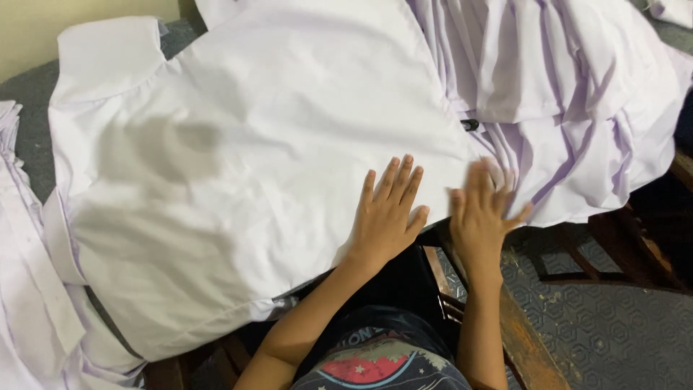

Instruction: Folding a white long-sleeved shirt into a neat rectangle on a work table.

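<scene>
Grey-covered counter (pixel 32 108) seen against cream wall (pixel 43 29). White shirt (pixel 253 159) spread flat, pressed near hem by left hand (pixel 386 217) and right hand (pixel 482 217), both spread wide, nothing gripped.

Grey padded table top (pixel 32 108) carried the lot; bare strip showed at far left & by the wall. White shirt (pixel 238 180) lay spread flat across it, hem hanging over the near edge. Heap of pale garments (pixel 570 108) sat to the right, more folded white cloth (pixel 29 303) at left. Wooden frame (pixel 527 347) showed underneath.
</scene>
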